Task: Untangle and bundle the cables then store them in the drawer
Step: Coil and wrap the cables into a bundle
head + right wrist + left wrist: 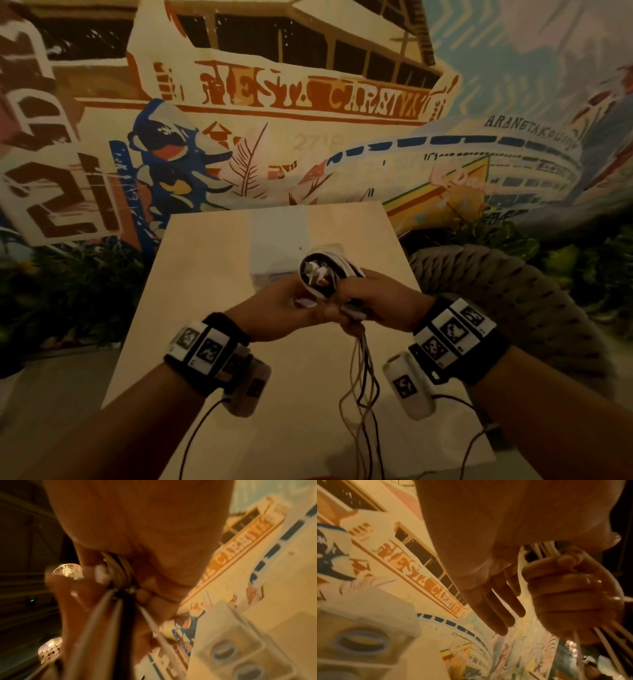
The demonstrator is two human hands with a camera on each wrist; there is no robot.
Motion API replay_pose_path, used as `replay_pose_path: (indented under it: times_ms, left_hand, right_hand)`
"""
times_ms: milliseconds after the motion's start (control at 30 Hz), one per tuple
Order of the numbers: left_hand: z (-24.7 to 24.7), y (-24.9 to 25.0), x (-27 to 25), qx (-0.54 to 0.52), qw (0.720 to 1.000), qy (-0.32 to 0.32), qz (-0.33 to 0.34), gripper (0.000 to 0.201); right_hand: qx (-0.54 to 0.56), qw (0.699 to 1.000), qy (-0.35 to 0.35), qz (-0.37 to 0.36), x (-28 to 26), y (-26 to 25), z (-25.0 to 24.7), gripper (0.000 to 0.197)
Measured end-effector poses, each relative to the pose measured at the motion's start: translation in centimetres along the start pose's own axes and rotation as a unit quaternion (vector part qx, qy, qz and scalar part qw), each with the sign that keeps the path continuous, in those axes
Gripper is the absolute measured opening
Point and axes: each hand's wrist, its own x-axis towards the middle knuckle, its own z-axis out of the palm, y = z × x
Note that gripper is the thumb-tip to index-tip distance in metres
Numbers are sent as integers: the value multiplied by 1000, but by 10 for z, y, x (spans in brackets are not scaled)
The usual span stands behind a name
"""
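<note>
A coiled bundle of white and black cables (pixel 323 270) is held in the air above a light wooden top (pixel 219 260), between both hands. My left hand (pixel 291 308) holds the coil's left side, thumb pressed on it; in the left wrist view its fingers (pixel 491 608) lie straight. My right hand (pixel 373 305) grips the bundle from the right, fingers curled round the strands (pixel 573 595). Loose cable ends (pixel 363 377) hang from under the hands toward the top's near edge. In the right wrist view the cables (pixel 118 572) run through the fist. No drawer is in view.
A painted mural wall (pixel 308 96) stands right behind the wooden top. A large grey knitted pouf (pixel 513 294) sits to the right. Dark plants (pixel 68 291) fill the left side. Thin black wires (pixel 195 442) run from the wrist cameras.
</note>
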Motion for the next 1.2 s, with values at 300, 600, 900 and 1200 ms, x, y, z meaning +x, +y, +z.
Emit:
replay_pose_path:
  times_ms: [300,600,900,1200]
  left_hand:
    - [13,13,1,-139,983,102,58,32]
    - [-15,32,1,-183,968,133,106,18]
    - [-15,26,-10,244,955,150,78,35]
    - [-18,31,1,451,886,86,66,10]
  right_hand:
    - [85,992,-72,-56,0,1,12,46]
    - [-112,992,-56,30,-12,22,4,45]
    - [-221,971,29,87,-20,0,-20,35]
    - [-124,982,79,120,-6,-35,-25,54]
